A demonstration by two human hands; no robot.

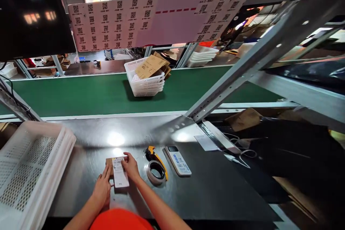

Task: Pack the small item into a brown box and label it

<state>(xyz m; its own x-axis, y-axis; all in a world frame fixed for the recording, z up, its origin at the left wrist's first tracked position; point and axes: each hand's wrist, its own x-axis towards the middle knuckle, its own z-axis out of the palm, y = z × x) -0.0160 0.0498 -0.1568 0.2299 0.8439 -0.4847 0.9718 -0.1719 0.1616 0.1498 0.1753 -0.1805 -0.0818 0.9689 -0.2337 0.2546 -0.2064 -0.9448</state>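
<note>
Your left hand (102,187) is lying flat, fingers stretched forward together. Your right hand (131,167) is pressing down beside it, fingers bent, both bare forearms reaching in from below.

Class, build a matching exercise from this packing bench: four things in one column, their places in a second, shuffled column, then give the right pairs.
Things:
1. small box
2. tape dispenser
3. stack of white baskets
4. scanner

Places:
A. on the green conveyor belt
B. under the left hand and right hand
C. right of the tape dispenser
D. just right of the right hand

Pairs: 1-B, 2-D, 3-A, 4-C
</note>
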